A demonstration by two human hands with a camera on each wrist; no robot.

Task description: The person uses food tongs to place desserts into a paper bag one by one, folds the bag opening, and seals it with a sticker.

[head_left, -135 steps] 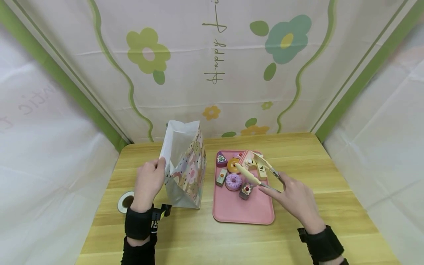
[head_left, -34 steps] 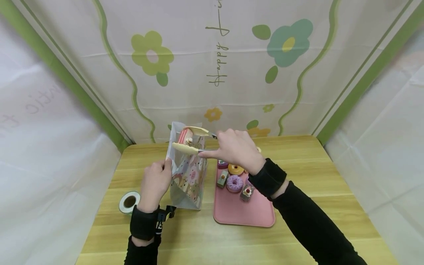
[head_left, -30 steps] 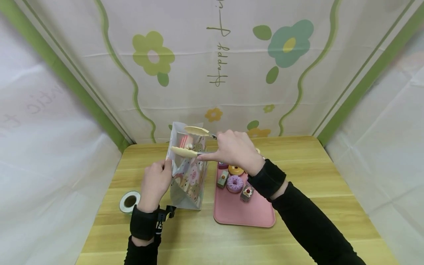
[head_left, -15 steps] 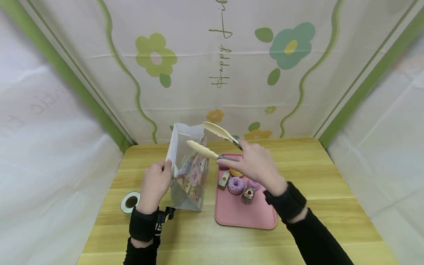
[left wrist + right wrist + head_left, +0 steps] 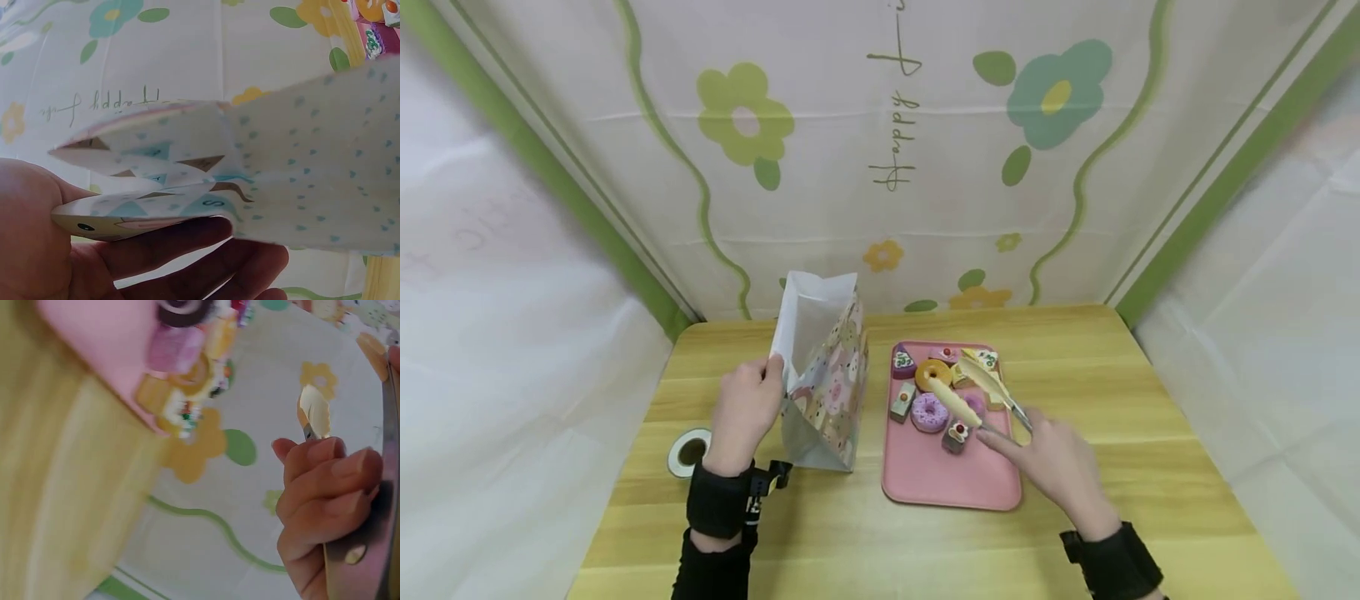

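Cream-tipped tongs (image 5: 955, 402) have swung from the mouth of the patterned paper bag (image 5: 835, 392) back over the pink tray (image 5: 951, 487), tips spread, no pastry clamped; contact below unclear. Right hand (image 5: 1060, 462) grips the tongs' metal arms; left hand (image 5: 747, 412) pinches the bag's rim, bag standing left of the tray, mouth gaping. Pastries cluster on the tray's far part: lilac sprinkled donut (image 5: 917, 414), orange-glazed donut (image 5: 922, 379), cherry-topped brown cake (image 5: 953, 442), others partly hidden by the tongs. White-rimmed roll (image 5: 675, 452) sits on the tabletop (image 5: 1150, 467) beside the left wrist. Handling, judged by looks: pastries toy-like, light, perhaps squishy, smooth glaze may slip; nip donuts across outer edges, block cakes by flat sides. Bag seems thin, creases easily; best held at the rim.
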